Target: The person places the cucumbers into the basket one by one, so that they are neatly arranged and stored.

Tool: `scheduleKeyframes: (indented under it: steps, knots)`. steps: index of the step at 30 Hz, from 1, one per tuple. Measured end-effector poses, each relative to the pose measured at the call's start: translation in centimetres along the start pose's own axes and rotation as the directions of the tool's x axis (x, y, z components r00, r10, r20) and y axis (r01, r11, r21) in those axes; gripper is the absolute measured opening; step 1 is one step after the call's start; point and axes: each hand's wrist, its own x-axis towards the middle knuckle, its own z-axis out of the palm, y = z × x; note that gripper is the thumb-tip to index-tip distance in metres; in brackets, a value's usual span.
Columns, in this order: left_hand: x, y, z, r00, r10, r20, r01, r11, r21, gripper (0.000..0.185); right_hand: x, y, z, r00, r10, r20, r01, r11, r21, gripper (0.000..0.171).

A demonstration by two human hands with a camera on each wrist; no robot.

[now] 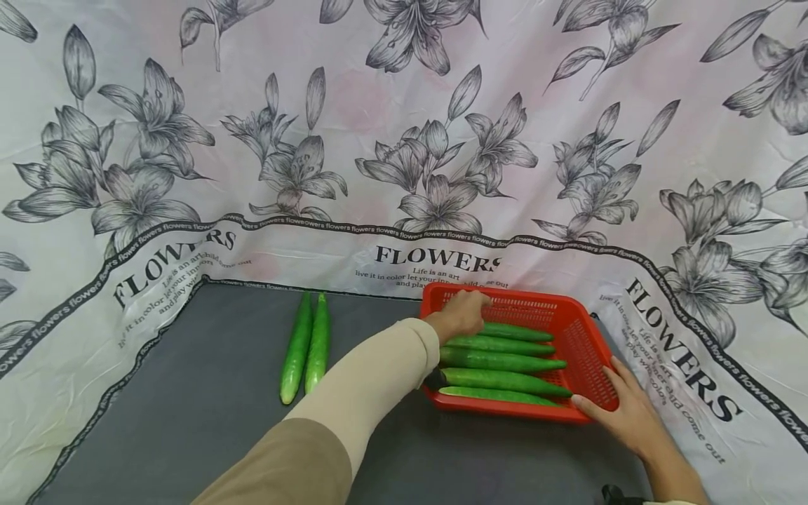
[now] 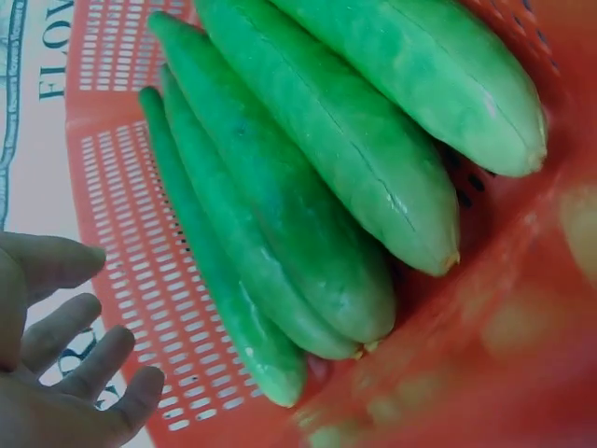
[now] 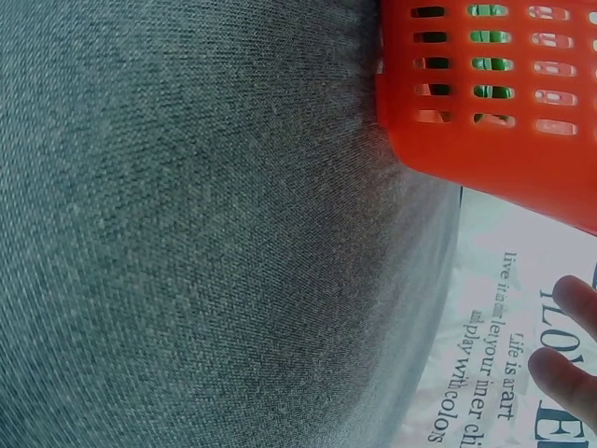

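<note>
A red plastic basket [image 1: 587, 351] with slotted walls holds several green cucumbers [image 1: 505, 360] lying side by side. My left hand [image 1: 459, 314] is over the basket's far left part, above the ends of the cucumbers. In the left wrist view its fingers [image 2: 89, 359] are spread apart with nothing between them. My right hand [image 1: 625, 407] is at the basket's near right corner, thumb at the front rim and fingers along the right side. Two of its fingertips [image 3: 564, 378] show at the edge of the right wrist view.
Two more cucumbers lie close together on the grey cloth table [image 1: 189, 393], left of the basket; the left one [image 1: 295, 354] reaches slightly nearer, and my left forearm [image 1: 366, 393] passes beside them. A white flower-printed cloth [image 1: 303, 252] borders the table at the back and sides.
</note>
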Motion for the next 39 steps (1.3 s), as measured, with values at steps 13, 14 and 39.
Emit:
scheduleKeyframes:
  steps: [13, 14, 39]
  knots:
    - [-2.5, 1.9, -3.1, 0.997, -0.001, -0.079, -0.017, 0.974, -0.227, 0.060, 0.5, -0.2, 0.0, 1.000, -0.024, -0.011, 0.024, 1.000, -0.005, 0.082]
    - [-2.7, 2.0, -3.4, 0.996, -0.001, -0.087, -0.020, 0.972, -0.234, 0.060, 0.4, -0.2, 0.0, 1.000, -0.020, -0.007, 0.020, 1.000, -0.005, 0.082]
    - [-10.5, 2.4, -8.5, 0.983, 0.031, -0.181, -0.092, 0.938, -0.334, 0.050, 0.1, 0.1, 0.2, 0.999, 0.004, 0.036, -0.004, 1.000, -0.008, 0.086]
